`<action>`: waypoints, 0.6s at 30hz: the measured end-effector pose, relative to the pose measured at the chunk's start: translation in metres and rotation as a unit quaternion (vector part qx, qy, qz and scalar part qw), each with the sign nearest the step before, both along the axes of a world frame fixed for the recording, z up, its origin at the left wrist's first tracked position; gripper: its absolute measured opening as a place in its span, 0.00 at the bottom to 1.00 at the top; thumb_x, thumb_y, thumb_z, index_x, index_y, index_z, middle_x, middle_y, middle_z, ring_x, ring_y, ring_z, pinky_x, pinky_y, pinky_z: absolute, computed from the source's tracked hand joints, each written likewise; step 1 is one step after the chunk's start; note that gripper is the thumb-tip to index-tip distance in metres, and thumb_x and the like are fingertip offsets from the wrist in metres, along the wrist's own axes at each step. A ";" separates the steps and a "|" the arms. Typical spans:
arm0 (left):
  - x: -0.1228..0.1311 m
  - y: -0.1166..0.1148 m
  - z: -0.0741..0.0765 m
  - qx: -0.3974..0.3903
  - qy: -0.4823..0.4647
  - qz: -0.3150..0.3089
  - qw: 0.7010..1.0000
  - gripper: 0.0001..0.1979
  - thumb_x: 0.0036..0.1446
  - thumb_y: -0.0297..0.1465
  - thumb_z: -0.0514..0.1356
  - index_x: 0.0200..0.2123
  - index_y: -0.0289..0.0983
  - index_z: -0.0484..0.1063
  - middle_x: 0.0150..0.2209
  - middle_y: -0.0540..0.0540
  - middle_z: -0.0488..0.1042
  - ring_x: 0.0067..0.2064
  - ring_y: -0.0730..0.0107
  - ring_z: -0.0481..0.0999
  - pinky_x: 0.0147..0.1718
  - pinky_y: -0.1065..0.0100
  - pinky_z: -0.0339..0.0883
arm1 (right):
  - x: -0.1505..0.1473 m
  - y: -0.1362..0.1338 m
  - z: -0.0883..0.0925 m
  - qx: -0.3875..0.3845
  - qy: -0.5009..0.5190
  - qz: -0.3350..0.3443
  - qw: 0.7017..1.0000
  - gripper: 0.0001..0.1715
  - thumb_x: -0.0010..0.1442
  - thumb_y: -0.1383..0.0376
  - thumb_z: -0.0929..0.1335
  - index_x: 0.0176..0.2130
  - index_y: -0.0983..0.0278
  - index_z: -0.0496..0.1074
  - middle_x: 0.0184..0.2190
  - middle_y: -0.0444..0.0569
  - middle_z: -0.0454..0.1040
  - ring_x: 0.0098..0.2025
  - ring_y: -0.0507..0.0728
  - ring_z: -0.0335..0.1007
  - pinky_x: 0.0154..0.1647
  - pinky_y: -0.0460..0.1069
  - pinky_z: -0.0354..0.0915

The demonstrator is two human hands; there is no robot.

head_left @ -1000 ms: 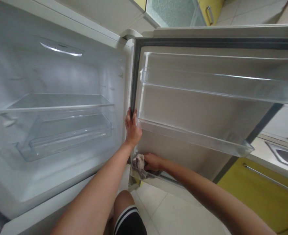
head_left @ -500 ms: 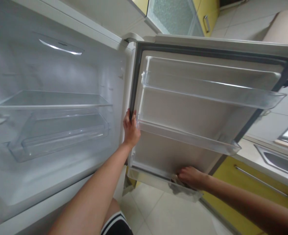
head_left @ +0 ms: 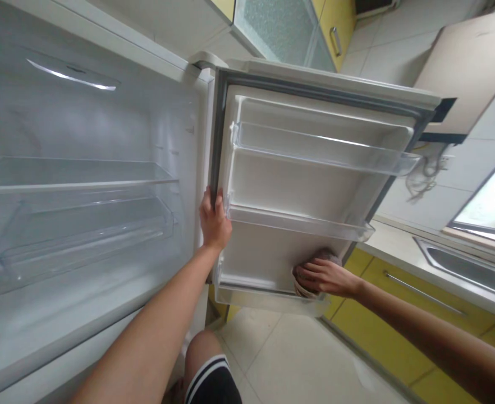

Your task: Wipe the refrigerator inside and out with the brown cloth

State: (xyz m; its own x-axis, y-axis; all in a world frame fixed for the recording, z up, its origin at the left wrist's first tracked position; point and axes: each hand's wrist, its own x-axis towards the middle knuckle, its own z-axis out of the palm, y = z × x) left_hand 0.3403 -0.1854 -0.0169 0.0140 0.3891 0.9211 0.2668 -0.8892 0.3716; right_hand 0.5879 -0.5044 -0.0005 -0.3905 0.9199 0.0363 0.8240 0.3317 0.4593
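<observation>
An open fridge door (head_left: 289, 185) with clear plastic shelves fills the middle of the view. My left hand (head_left: 215, 221) grips the hinge-side edge of the door, its fingers curled over the dark gasket (head_left: 215, 151). Lower on the door, my right hand (head_left: 325, 275) presses a bunched brownish cloth (head_left: 304, 280) against the inner panel, just above the bottom door shelf (head_left: 268, 301). Part of the cloth is hidden under the fingers. At the left the fridge compartment (head_left: 96, 123) holds a glass shelf (head_left: 74, 171) and a clear drawer (head_left: 87, 241) under it.
Yellow cabinets (head_left: 393, 314) and a counter with a metal sink (head_left: 470, 266) stand behind the door to the right. A range hood (head_left: 470, 73) hangs at the upper right. Pale floor tiles (head_left: 289, 359) and my knee (head_left: 205, 353) show below.
My right hand has risen with the cloth from inside the bottom door shelf onto the panel above it. The view has shifted right; my left hand keeps its hold on the door edge.
</observation>
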 end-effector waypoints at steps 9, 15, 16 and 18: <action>0.000 -0.001 0.000 0.005 -0.008 0.013 1.000 0.35 0.67 0.24 0.56 0.75 0.38 0.57 0.77 0.26 0.55 0.78 0.43 0.54 0.73 0.39 0.57 | -0.003 0.031 -0.024 0.334 0.125 -0.203 0.912 0.28 0.72 0.66 0.62 0.66 0.62 0.75 0.60 0.66 0.75 0.64 0.71 0.70 0.66 0.71 0.68; -0.002 -0.004 0.003 0.023 0.011 0.032 0.999 0.35 0.66 0.23 0.56 0.75 0.33 0.56 0.76 0.22 0.54 0.79 0.41 0.53 0.73 0.39 0.57 | -0.055 0.095 -0.022 0.173 0.129 -0.046 0.975 0.29 0.75 0.69 0.59 0.69 0.57 0.71 0.68 0.57 0.71 0.67 0.64 0.67 0.66 0.61 0.67; -0.002 -0.003 0.002 0.023 0.013 0.030 0.999 0.35 0.66 0.23 0.56 0.75 0.33 0.56 0.76 0.23 0.54 0.79 0.41 0.53 0.73 0.39 0.56 | -0.065 0.107 -0.019 0.221 0.145 -0.081 0.961 0.29 0.75 0.68 0.60 0.69 0.60 0.70 0.68 0.59 0.71 0.68 0.65 0.66 0.67 0.62 0.65; -0.004 -0.002 0.002 0.015 0.021 0.025 0.999 0.37 0.64 0.24 0.58 0.75 0.34 0.56 0.76 0.24 0.54 0.78 0.40 0.54 0.73 0.39 0.56 | -0.089 0.132 -0.018 0.310 0.180 -0.142 0.923 0.29 0.74 0.66 0.62 0.70 0.64 0.69 0.68 0.63 0.69 0.68 0.68 0.63 0.69 0.64 0.62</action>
State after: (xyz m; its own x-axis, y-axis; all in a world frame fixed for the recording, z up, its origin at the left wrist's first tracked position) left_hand 0.3361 -0.1869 -0.0152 0.0338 0.3616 0.9317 0.3249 -0.8856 0.3319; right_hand 0.4994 -0.3726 -0.0180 0.0029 0.7422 0.6702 0.9735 -0.1553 0.1678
